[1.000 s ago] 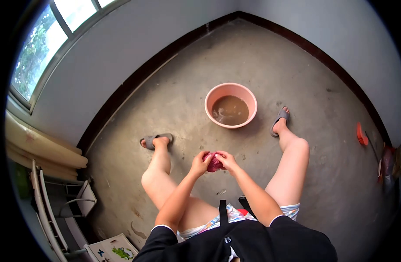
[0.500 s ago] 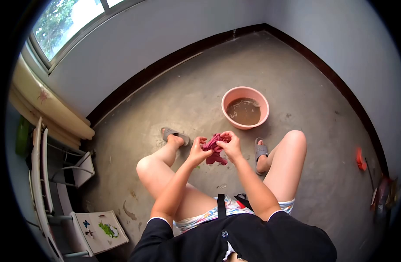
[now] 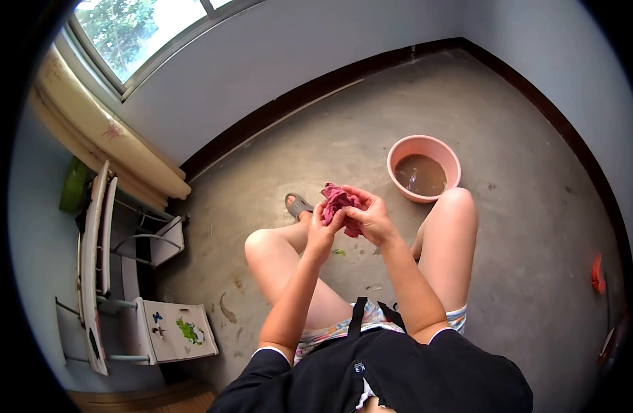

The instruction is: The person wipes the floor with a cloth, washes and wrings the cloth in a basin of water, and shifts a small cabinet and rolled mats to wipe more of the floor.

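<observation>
A crumpled dark-pink cloth (image 3: 338, 201) is held up between my two hands, above the floor and between my knees. My left hand (image 3: 323, 226) grips its left side, with the thumb pressed against the near face. My right hand (image 3: 373, 216) grips the right side, fingers curled behind the cloth and thumb in front. Part of the cloth hangs below the thumbs. Ahead and to the right, beyond my right knee, a pink plastic basin (image 3: 397, 146) stands on the floor with murky brown water (image 3: 421, 175) in it.
Folding chairs (image 3: 172, 330) with a cartoon-printed seat stand at the left, by a curtain (image 3: 117, 131) under a window (image 3: 134, 34). An orange-red object (image 3: 597, 274) lies on the floor at the far right. A grey slipper (image 3: 301, 205) is on my left foot.
Both hands have risen slightly with the cloth, which is bunched more tightly and turned. My view has swung left, so the basin appears further right, partly behind my right knee.
</observation>
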`<state>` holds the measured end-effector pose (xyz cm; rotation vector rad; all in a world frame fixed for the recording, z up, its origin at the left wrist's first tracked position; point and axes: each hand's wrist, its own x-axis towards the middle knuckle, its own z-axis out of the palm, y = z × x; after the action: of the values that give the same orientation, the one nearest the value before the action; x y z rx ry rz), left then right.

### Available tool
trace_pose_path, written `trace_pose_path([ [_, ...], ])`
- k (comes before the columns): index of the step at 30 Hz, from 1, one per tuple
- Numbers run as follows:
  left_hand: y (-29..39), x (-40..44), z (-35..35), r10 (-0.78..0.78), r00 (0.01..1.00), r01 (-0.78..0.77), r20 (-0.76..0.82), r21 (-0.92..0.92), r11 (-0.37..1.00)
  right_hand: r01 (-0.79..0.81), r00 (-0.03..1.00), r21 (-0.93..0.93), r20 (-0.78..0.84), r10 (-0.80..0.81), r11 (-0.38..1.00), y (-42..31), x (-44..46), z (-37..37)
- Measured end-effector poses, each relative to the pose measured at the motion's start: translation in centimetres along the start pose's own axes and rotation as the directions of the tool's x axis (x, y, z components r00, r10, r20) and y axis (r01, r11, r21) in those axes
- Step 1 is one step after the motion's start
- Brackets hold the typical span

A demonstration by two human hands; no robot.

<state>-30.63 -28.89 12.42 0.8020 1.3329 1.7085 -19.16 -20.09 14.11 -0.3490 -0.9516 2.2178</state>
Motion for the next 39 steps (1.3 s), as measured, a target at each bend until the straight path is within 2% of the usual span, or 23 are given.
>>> trace_pose_path([
  [1, 0.6, -0.2, -0.3, -0.049, 0.999, 0.046, -0.02, -0.115, 0.992, 0.035, 0.996, 0.003, 0.087, -0.035, 0.999, 0.4, 0.2, 0.2],
  [2, 1.2, -0.3, -0.8, -0.041, 0.999, 0.037, -0.032, -0.108, 0.993, 0.03, 0.994, 0.009, 0.101, -0.031, 1.0, 0.4, 0.3, 0.4],
  [6, 3.3, -1.3, -2.2, -0.109, 0.991, 0.088, -0.08, -0.236, 0.968, -0.113, 0.977, 0.006, 0.182, 0.11, 0.994, -0.2, 0.8, 0.5],
  [8, 4.5, -2.0, -3.2, -0.067, 0.992, 0.024, -0.107, -0.362, 0.932, 0.035, 0.999, -0.04, 0.007, -0.035, 0.999, -0.5, 1.4, 0.3],
  [9, 4.5, -2.0, -4.4, -0.041, 0.992, -0.012, -0.121, -0.411, 0.911, 0.068, 0.997, -0.161, -0.037, -0.075, 0.985, -0.1, 2.1, -0.9],
  [10, 5.1, -2.3, -5.3, -0.014, 0.996, -0.022, -0.086, -0.404, 0.915, 0.068, 0.997, -0.159, -0.027, -0.073, 0.985, -0.1, 2.1, -1.5],
  [12, 5.9, -2.6, -6.0, 0.009, 0.987, -0.073, -0.158, -0.402, 0.913, 0.164, 0.954, -0.451, -0.154, -0.257, 0.877, -0.4, 2.6, -2.4],
  [16, 8.0, -3.3, -9.4, 0.073, 0.98, -0.135, -0.184, -0.352, 0.926, 0.199, 0.906, -0.542, -0.215, -0.364, 0.816, -0.7, 2.7, -1.6],
  [17, 8.4, -3.3, -11.3, 0.089, 0.979, -0.147, -0.181, -0.337, 0.93, 0.21, 0.894, -0.61, -0.197, -0.403, 0.764, -1.0, 2.4, -1.3],
  [20, 10.1, -3.0, -13.9, 0.159, 0.967, -0.206, -0.2, -0.24, 0.949, 0.268, 0.9, -0.584, -0.131, -0.415, 0.766, -2.5, 2.6, -1.1],
  [21, 10.6, -2.8, -14.7, 0.197, 0.962, -0.234, -0.187, -0.203, 0.951, 0.185, 0.95, -0.478, -0.135, -0.28, 0.858, -3.2, 2.7, -1.5],
  [24, 12.8, -2.8, -14.6, 0.262, 0.944, -0.288, -0.199, -0.121, 0.95, 0.132, 0.985, -0.481, -0.037, -0.171, 0.867, -7.4, 2.1, 0.6],
  [25, 13.8, -3.1, -14.2, 0.288, 0.932, -0.31, -0.22, -0.073, 0.948, 0.193, 0.978, -0.538, 0.036, -0.207, 0.82, -8.0, 2.7, 0.3],
  [26, 14.7, -3.5, -14.0, 0.35, 0.926, -0.357, -0.14, -0.032, 0.933, 0.28, 0.956, -0.548, 0.084, -0.281, 0.788, -9.5, 2.4, 1.8],
  [28, 15.2, -3.0, -13.4, 0.447, 0.88, -0.432, -0.16, 0.12, 0.894, 0.463, 0.881, -0.438, 0.136, -0.452, 0.771, -9.3, 3.9, 2.1],
  [30, 11.1, -0.7, -16.8, 0.236, 0.953, -0.099, -0.188, 0.543, 0.834, 0.325, 0.943, -0.835, 0.249, -0.223, 0.445, -7.7, 5.9, 0.2],
  [31, 6.7, 0.6, -19.5, 0.241, 0.969, -0.125, -0.06, 0.722, 0.681, 0.203, 0.975, -0.956, 0.218, 0.05, 0.211, -5.6, 7.8, -3.1],
  [32, 4.2, 0.4, -20.4, 0.186, 0.973, -0.004, -0.137, 0.793, 0.609, 0.186, 0.978, -0.982, 0.189, 0.086, 0.039, -4.3, 8.2, -5.3],
  [34, 2.9, 1.2, -19.8, 0.169, 0.953, 0.025, -0.251, 0.621, 0.783, 0.083, 0.991, -0.973, 0.059, -0.119, 0.215, -2.1, 9.6, -8.0],
  [35, 2.5, 1.6, -19.8, 0.195, 0.937, 0.007, -0.291, 0.572, 0.821, 0.0, 0.996, -0.896, -0.038, -0.076, 0.444, -1.6, 10.7, -9.3],
  [36, 3.4, 1.5, -18.6, 0.113, 0.933, 0.049, -0.341, 0.431, 0.901, 0.134, 0.987, -0.933, 0.097, -0.127, 0.334, -3.4, 9.8, -6.6],
  [38, 2.8, 2.2, -19.1, 0.062, 0.916, 0.054, -0.396, 0.276, 0.96, 0.188, 0.981, -0.84, 0.183, -0.06, 0.508, -3.6, 10.4, -6.1],
  [39, 3.3, 2.6, -19.0, 0.059, 0.915, 0.057, -0.398, 0.274, 0.96, 0.186, 0.982, -0.841, 0.183, -0.057, 0.509, -3.6, 10.6, -6.2],
])
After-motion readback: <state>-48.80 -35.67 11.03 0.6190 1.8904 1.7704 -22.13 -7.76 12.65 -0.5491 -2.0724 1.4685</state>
